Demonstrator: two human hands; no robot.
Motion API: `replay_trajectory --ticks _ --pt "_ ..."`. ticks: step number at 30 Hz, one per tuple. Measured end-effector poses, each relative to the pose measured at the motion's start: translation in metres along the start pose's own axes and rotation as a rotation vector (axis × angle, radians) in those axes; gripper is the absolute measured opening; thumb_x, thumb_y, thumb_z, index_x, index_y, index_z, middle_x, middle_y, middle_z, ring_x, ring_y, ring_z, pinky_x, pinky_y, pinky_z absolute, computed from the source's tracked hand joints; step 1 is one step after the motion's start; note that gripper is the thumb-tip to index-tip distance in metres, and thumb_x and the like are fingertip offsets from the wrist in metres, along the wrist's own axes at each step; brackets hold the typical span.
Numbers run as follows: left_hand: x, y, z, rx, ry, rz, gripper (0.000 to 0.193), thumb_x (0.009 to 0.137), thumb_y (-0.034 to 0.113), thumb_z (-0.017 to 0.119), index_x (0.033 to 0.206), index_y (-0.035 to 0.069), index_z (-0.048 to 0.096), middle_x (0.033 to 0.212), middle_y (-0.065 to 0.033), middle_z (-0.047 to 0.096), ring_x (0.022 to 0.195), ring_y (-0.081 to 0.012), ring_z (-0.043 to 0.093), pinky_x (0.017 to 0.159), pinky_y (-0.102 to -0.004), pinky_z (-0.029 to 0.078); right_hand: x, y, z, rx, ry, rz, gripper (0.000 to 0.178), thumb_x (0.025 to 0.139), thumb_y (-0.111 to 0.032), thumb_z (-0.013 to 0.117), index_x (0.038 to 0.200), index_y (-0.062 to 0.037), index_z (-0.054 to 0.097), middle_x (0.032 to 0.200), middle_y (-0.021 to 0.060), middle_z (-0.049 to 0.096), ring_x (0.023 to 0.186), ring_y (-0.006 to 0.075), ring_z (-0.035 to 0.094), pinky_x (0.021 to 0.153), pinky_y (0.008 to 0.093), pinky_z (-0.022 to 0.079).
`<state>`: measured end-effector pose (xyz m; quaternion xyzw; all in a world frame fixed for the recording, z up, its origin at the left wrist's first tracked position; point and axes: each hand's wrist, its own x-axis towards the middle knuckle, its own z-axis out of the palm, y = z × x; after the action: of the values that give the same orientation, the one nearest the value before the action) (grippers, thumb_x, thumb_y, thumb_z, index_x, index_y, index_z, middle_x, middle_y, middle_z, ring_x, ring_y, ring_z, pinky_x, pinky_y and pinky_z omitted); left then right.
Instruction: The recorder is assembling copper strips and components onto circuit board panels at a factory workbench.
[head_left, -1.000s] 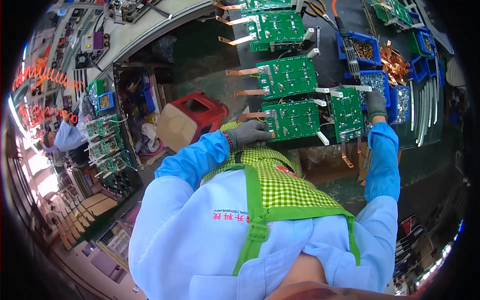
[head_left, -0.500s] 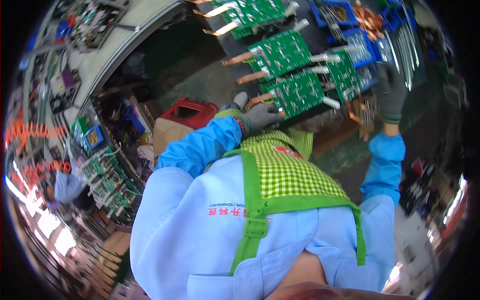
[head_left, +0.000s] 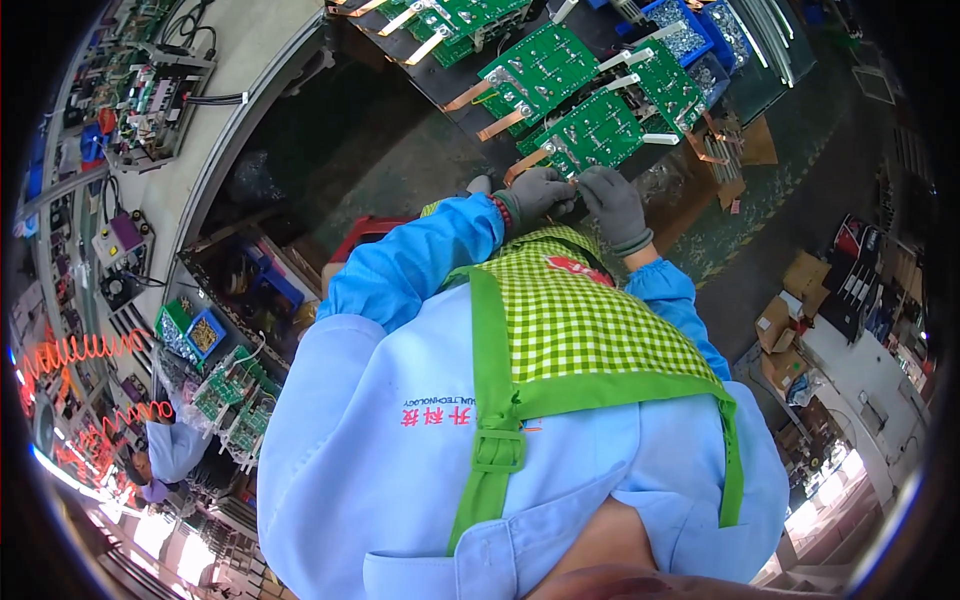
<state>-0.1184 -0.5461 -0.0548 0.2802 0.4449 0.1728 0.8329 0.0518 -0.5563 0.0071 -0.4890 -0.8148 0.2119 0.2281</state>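
Note:
Both my hands wear grey gloves and meet at the near edge of a green circuit board (head_left: 597,130). My left hand (head_left: 537,194) is closed there, fingers curled beside a bent copper strip (head_left: 528,164) that sticks out from the board's left side. Close against its fingertips, my right hand (head_left: 614,207) is closed in a pinch. What lies between the fingers is too small and hidden to make out. A similar board (head_left: 545,70) with two copper strips lies just beyond, and another green board (head_left: 668,88) lies to the right.
Blue bins (head_left: 672,35) of small metal parts stand at the far right of the bench, beside long metal bars (head_left: 765,40). Left of me are a red container (head_left: 365,232) and more circuit boards (head_left: 240,395). Another person (head_left: 178,448) is at the far left.
My right hand has moved left from beside the bins to meet my left hand at the board's near edge. My left hand has shifted slightly right. The whole view has shifted a little.

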Motion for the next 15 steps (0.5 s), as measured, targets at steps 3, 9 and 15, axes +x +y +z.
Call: replay_trajectory --ticks 3,9,15 --pt "-0.009 0.013 0.003 0.092 -0.02 -0.036 0.019 0.085 0.017 0.059 0.085 -0.001 0.06 0.074 -0.005 0.061 0.058 -0.0094 0.055 0.053 -0.0233 0.043 -0.007 0.005 0.001 -0.058 -0.011 -0.069 0.021 0.078 -0.007 0.062 0.098 -0.0076 0.06 0.095 0.0095 0.059 0.087 0.0292 0.06 0.072 0.0375 0.051" --pt "-0.006 0.008 -0.002 0.022 -0.013 0.03 0.022 0.084 0.02 0.063 0.081 -0.002 0.062 0.072 -0.0078 0.064 0.057 -0.0122 0.059 0.052 -0.0248 0.046 -0.008 0.005 -0.002 -0.071 -0.03 -0.065 0.024 0.078 -0.005 0.064 0.102 -0.0074 0.061 0.098 0.0095 0.061 0.09 0.0279 0.061 0.074 0.0355 0.052" --pt "-0.009 0.014 -0.005 0.02 -0.032 0.034 0.023 0.085 0.02 0.062 0.082 -0.002 0.061 0.074 -0.0088 0.064 0.06 -0.0129 0.059 0.054 -0.0258 0.047 0.002 -0.019 0.004 0.358 0.143 0.534 0.02 0.084 -0.009 0.062 0.103 -0.0037 0.061 0.093 0.012 0.065 0.081 0.0195 0.065 0.072 0.0309 0.051"
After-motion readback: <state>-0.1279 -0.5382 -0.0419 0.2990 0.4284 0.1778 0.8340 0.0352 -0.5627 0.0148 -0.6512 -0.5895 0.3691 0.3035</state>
